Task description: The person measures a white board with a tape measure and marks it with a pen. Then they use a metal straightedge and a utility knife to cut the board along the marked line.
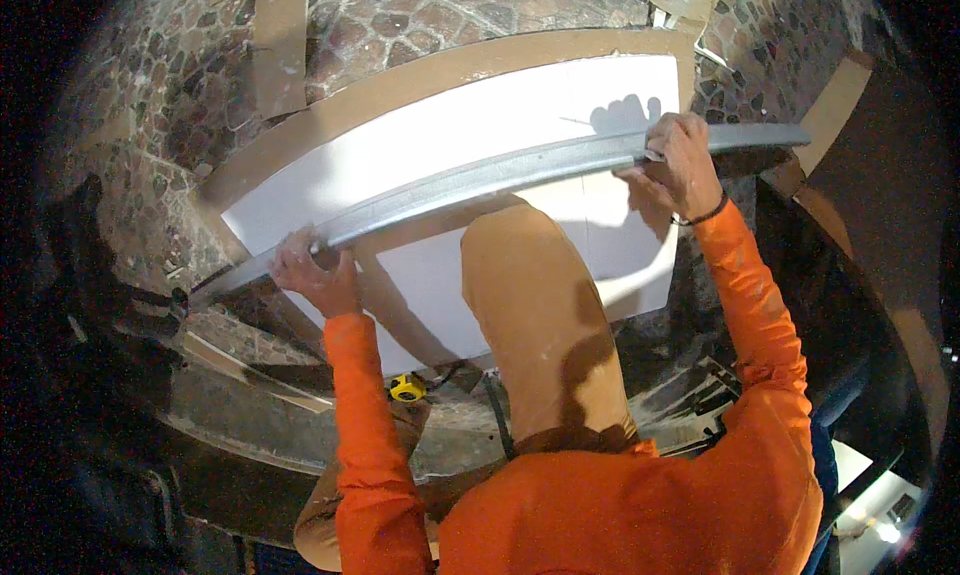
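While the left hand (pixel 318 275) at nine o'clock and right hand (pixel 686 165) at two pinch the grey metal channel (pixel 490 178), I'd hold it steady across the white board (pixel 500 110).

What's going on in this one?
A person in an orange top has both hands on a long, grey metal strip, the left hand toward one end and the right hand toward the other. The strip runs crosswise over a white panel on a stone-patterned floor; whether it touches the panel is hard to tell. One tan-trousered leg reaches over the panel, and a yellow tape measure lies near its lower edge.
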Demonstrator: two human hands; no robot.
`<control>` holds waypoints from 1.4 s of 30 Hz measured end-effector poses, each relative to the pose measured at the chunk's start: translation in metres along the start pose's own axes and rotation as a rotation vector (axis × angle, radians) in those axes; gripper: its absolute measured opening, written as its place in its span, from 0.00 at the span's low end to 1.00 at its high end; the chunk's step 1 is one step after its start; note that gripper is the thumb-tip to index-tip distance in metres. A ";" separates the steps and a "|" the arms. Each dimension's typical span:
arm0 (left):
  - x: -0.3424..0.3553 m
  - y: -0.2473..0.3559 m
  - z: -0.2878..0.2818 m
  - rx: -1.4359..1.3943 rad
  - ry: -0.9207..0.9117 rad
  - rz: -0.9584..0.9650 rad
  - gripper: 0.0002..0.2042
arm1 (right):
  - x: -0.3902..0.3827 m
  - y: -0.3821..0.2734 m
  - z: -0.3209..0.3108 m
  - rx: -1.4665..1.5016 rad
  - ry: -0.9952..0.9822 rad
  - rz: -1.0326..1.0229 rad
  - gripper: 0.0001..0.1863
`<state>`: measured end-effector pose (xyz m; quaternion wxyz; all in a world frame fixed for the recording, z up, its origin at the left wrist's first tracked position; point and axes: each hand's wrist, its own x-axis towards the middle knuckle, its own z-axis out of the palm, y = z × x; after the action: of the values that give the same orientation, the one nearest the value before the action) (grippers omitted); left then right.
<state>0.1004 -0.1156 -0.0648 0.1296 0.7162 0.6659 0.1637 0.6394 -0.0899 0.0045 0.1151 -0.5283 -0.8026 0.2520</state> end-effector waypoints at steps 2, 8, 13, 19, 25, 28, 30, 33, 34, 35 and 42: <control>0.002 0.019 -0.002 0.004 -0.076 -0.015 0.33 | -0.004 -0.005 0.001 0.082 -0.039 0.005 0.25; -0.011 0.033 -0.003 0.049 -0.223 0.004 0.29 | 0.000 -0.020 0.008 0.113 -0.094 -0.002 0.22; 0.012 0.058 0.015 -0.073 -0.072 -0.180 0.29 | -0.011 -0.001 0.018 0.017 -0.129 0.038 0.26; 0.031 0.083 0.040 -0.169 0.330 -0.688 0.50 | 0.013 0.008 0.019 0.150 -0.033 0.056 0.29; 0.062 0.115 0.038 -0.201 0.360 -1.143 0.52 | 0.013 0.009 0.014 -0.002 -0.074 -0.075 0.29; 0.060 0.113 0.042 -0.206 0.394 -1.116 0.53 | 0.007 0.015 0.020 0.024 -0.014 -0.114 0.30; 0.053 0.107 0.046 -0.162 0.395 -1.074 0.53 | 0.014 0.010 0.018 0.014 -0.008 -0.146 0.30; 0.053 0.104 0.047 -0.117 0.375 -1.049 0.53 | 0.016 0.006 0.017 -0.030 -0.016 -0.134 0.31; 0.055 0.105 0.046 -0.122 0.372 -1.055 0.53 | 0.016 0.006 0.017 -0.034 -0.012 -0.133 0.31; 0.056 0.105 0.046 -0.127 0.369 -1.061 0.53 | 0.016 0.006 0.017 -0.038 -0.008 -0.132 0.31; 0.054 0.104 0.046 -0.186 0.400 -1.030 0.54 | 0.014 0.005 0.017 -0.021 -0.022 -0.082 0.29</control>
<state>0.2174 -0.0683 -0.0616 0.1266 0.2390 0.9241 0.2699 0.6306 -0.0805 -0.0135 0.1111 -0.4936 -0.8273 0.2443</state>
